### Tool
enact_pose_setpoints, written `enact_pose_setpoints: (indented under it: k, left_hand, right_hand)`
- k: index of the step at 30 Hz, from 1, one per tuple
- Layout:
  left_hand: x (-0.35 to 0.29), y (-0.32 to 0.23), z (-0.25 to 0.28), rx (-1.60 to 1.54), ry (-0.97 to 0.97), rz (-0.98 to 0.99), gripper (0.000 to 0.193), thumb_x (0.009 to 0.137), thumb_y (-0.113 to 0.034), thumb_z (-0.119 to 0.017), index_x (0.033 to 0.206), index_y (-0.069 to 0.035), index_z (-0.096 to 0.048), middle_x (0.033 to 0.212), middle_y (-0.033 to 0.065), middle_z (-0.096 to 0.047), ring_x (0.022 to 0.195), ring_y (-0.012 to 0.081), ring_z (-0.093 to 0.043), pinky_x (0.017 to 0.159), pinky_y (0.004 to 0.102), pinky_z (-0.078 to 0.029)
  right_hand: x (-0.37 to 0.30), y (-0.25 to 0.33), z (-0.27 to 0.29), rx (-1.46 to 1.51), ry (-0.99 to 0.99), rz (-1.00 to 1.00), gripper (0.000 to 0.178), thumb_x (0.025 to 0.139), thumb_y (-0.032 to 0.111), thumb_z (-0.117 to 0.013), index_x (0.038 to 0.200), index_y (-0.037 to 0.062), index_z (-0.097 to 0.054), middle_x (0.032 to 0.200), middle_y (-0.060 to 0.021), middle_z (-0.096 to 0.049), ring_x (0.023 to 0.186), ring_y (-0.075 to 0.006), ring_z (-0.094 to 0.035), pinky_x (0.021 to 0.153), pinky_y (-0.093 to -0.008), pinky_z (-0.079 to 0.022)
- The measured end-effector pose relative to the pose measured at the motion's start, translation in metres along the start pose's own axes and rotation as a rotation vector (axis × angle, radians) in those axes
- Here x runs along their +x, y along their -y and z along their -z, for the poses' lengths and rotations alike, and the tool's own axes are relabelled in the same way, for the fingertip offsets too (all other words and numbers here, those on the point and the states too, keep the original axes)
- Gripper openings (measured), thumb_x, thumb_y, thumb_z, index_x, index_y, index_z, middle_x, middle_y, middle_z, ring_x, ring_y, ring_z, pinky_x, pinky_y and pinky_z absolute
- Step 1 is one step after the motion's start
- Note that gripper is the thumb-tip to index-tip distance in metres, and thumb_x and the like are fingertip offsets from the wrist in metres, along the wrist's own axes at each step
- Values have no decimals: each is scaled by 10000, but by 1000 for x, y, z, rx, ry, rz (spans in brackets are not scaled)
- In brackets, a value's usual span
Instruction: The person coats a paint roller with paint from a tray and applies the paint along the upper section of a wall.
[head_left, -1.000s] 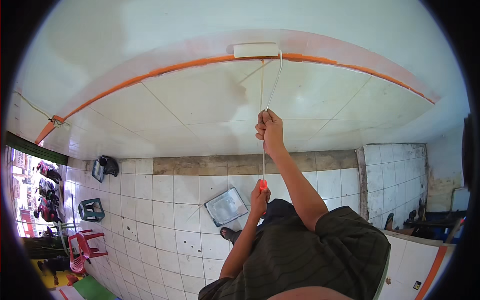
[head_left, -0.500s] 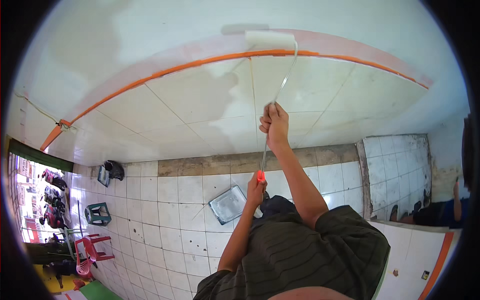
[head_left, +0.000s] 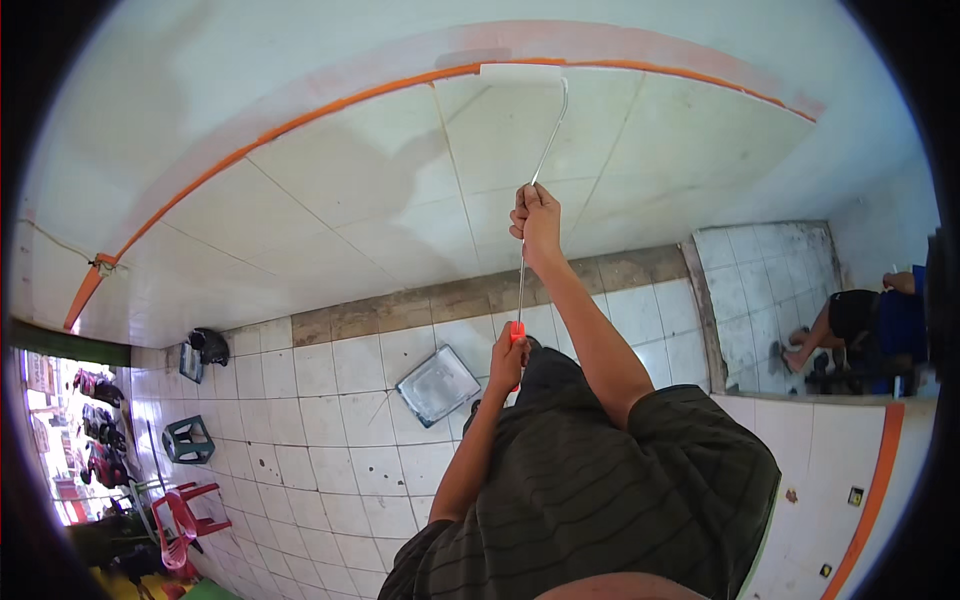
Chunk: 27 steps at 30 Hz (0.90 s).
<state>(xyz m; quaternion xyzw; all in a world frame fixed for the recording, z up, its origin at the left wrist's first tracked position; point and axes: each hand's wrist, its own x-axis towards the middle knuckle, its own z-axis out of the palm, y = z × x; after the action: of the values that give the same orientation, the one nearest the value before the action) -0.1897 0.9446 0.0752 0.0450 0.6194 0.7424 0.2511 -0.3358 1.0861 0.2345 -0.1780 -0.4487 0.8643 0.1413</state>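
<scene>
A long-handled paint roller (head_left: 521,74) reaches up to the wall, its white sleeve lying over the orange stripe (head_left: 330,102). My left hand (head_left: 507,358) is wrapped round the red-orange grip at the lower end. Higher up the thin metal rod, my right hand (head_left: 538,222) is closed on it with that arm stretched forward. Below the stripe the wall is pale tile; above it runs a pinkish band, then pale paint. On the floor to the left of my left hand lies a paint tray (head_left: 437,386) with whitish residue.
At left stand a dark green stool (head_left: 188,440) and red plastic chairs (head_left: 180,515). A black bag (head_left: 209,346) sits by the wall. Motorcycles (head_left: 100,430) show through the doorway. Another person (head_left: 880,320) sits at far right beyond a low white partition (head_left: 800,450).
The roller sleeve has come down from the pinkish band onto the orange stripe. The view has shifted, and the person at right shows more of their legs.
</scene>
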Motion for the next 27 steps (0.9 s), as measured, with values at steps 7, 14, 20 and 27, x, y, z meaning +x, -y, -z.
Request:
enact_pose_setpoints:
  k: [7, 14, 20, 27]
  left_hand:
    - [69, 9, -24, -151, -116, -80, 98, 956, -112, -416, 1000, -41, -469, 659, 14, -468, 505, 89, -424, 465, 241, -363]
    - [100, 4, -24, -177, -166, -27, 117, 945, -172, -448, 969, -59, -465, 655, 6, -465, 496, 78, -412, 440, 225, -334]
    - [116, -1, -17, -24, -219, -125, 151, 927, -204, -465, 905, -55, -456, 602, 4, -442, 475, 73, -380, 428, 227, -299]
    - [105, 14, -34, -182, -183, -82, 296, 948, -339, -506, 829, -83, -418, 592, -5, -425, 485, 71, -373, 443, 238, -297]
  right_hand:
    - [71, 0, -5, -36, 124, -70, 251, 984, 183, -462, 745, 104, -466, 618, 55, -363, 468, -34, -276, 385, -217, -165]
    - [95, 9, -13, -9, 117, -131, 225, 983, 166, -454, 767, 102, -463, 661, 52, -385, 483, -22, -269, 391, -212, -156]
    - [106, 19, -19, 49, 234, -115, 263, 1014, 208, -422, 785, 85, -458, 601, 57, -279, 463, -42, -200, 402, -223, -141]
    - [101, 4, -1, 25, 195, -172, 227, 1002, 186, -431, 801, 86, -466, 607, 57, -300, 471, -41, -219, 404, -217, -152]
